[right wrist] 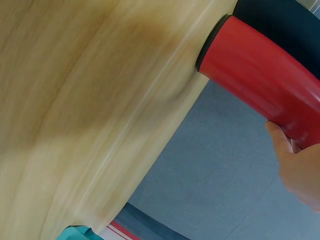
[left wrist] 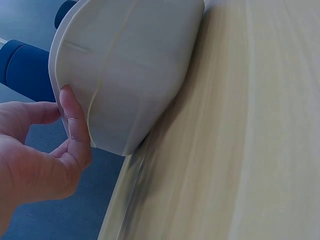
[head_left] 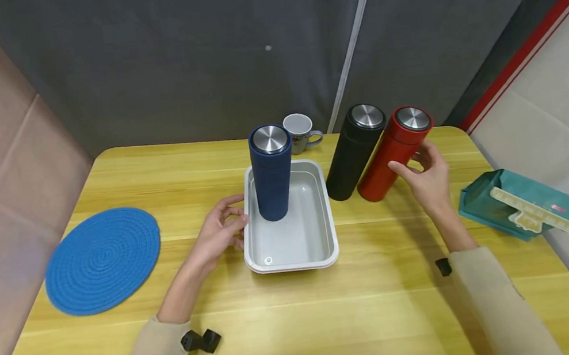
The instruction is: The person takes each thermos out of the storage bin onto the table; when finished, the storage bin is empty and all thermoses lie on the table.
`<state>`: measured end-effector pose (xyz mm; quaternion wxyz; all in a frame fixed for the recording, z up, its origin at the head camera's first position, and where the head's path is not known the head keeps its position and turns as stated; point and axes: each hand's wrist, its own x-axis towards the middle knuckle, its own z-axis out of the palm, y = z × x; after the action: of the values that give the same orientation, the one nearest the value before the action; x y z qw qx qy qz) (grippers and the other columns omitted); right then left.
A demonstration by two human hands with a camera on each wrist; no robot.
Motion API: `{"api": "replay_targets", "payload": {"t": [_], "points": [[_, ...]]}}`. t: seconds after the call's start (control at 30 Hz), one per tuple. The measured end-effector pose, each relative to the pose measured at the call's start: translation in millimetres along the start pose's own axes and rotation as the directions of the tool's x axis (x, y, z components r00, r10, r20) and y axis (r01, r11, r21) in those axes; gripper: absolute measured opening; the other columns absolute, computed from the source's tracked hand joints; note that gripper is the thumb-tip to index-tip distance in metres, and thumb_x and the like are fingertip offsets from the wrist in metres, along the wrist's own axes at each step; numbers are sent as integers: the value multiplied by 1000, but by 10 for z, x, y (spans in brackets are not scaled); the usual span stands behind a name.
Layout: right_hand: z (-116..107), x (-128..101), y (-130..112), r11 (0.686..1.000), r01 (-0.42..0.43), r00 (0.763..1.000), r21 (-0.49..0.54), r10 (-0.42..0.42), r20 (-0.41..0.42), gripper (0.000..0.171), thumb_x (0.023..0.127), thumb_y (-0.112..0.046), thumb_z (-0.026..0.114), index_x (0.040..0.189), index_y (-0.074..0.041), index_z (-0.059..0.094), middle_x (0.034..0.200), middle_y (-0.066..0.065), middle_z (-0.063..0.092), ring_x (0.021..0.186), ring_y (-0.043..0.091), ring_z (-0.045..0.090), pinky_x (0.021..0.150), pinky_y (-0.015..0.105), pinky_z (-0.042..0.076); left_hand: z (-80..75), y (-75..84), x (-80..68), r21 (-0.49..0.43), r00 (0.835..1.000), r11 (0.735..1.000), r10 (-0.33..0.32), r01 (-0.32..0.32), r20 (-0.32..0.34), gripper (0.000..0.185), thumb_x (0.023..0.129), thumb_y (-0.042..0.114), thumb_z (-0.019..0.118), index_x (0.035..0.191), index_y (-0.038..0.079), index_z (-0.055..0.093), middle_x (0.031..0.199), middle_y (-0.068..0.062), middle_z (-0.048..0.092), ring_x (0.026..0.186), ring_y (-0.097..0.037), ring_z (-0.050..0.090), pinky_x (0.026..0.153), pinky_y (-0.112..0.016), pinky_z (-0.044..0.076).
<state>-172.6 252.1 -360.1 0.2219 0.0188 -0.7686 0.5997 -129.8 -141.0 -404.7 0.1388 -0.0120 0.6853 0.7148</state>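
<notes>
My left hand [head_left: 219, 228] is at the left side of a light grey rectangular tray [head_left: 297, 248], pinching its rim. In the left wrist view one finger lies along the tray's outer wall [left wrist: 135, 75]. Inside the tray stands a dark blue thermos [head_left: 272, 181] with a silver lid top. My right hand [head_left: 427, 180] grips a red thermos [head_left: 386, 158] by its upper part, thumb on the near side. Part of those fingers is hidden behind it. Close to its left stands a black thermos [head_left: 352, 162], which the right wrist view shows beside the red thermos [right wrist: 260, 70].
A patterned mug [head_left: 298, 135] stands behind the tray, partly hidden by the blue thermos. On the left lies a round blue woven placemat [head_left: 103, 260]. A teal bag [head_left: 506, 206] with a pale clip [head_left: 533, 212] sits at the table's right edge. A dark curtain [head_left: 174, 67] hangs behind the table.
</notes>
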Motion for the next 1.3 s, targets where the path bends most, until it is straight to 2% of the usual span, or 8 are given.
{"api": "replay_targets", "payload": {"t": [0.23, 0.43, 0.63, 0.83, 1.03, 1.13, 1.3], "points": [[40, -3, -42, 1000, 10, 1000, 18, -11, 23, 53, 80, 1, 75, 129, -5, 56, 113, -2, 59, 98, 17, 54, 76, 14, 51, -19, 11, -10, 4, 1000, 1000, -1, 1, -2, 52, 94, 2, 57, 142, 5, 38, 109, -15, 49, 68, -21, 55, 49, -30, 53], [1, 61, 145, 1000, 20, 997, -3, -19, 68, 57, 81, 1, 74, 133, -6, 52, 118, -1, 57, 101, 16, 54, 78, 14, 51, -33, 13, -25, 5, 1000, 1000, -2, 2, -12, 52, 94, 2, 57, 142, 5, 38, 108, -15, 49, 68, -20, 55, 49, -29, 52], [-21, 89, 175, 999, 16, 992, -40, -11, 122, 60, 83, 1, 73, 137, -6, 48, 121, -2, 54, 104, 16, 53, 80, 14, 51, -42, 17, -35, 3, 1000, 1000, -2, 2, -10, 52, 94, 2, 56, 142, 5, 38, 109, -16, 49, 68, -20, 55, 49, -30, 53], [-34, 65, 146, 999, 6, 993, -44, -1, 116, 59, 83, 1, 72, 136, -2, 47, 120, -2, 53, 102, 16, 54, 79, 14, 51, -31, 11, -25, -1, 1000, 1000, 4, -4, -1, 52, 94, 2, 56, 142, 5, 37, 111, -17, 49, 69, -21, 56, 50, -32, 54], [-63, -14, 136, 1000, 15, 998, -24, -14, 63, 62, 81, 7, 71, 137, -4, 48, 122, 0, 54, 103, 17, 55, 79, 13, 51, -16, 1, -1, -2, 1000, 1000, 2, -2, 12, 52, 94, 3, 57, 142, 5, 37, 111, -17, 49, 69, -21, 56, 51, -34, 55], [-102, -93, 141, 999, 40, 997, -13, -39, 72, 64, 81, 11, 70, 138, -4, 47, 124, 4, 54, 105, 18, 56, 79, 14, 51, -13, -10, 10, -9, 1000, 1000, 5, -5, 7, 53, 94, 2, 57, 143, 4, 37, 110, -16, 49, 68, -21, 56, 50, -34, 54], [-167, -335, 137, 995, 45, 994, 89, -53, 92, 64, 79, 19, 66, 138, 3, 45, 124, 16, 53, 107, 25, 57, 80, 17, 52, -2, -9, 14, -26, 1000, 1000, -1, 1, 7, 52, 94, 1, 57, 142, 5, 38, 109, -15, 49, 67, -22, 56, 49, -32, 54]]}}
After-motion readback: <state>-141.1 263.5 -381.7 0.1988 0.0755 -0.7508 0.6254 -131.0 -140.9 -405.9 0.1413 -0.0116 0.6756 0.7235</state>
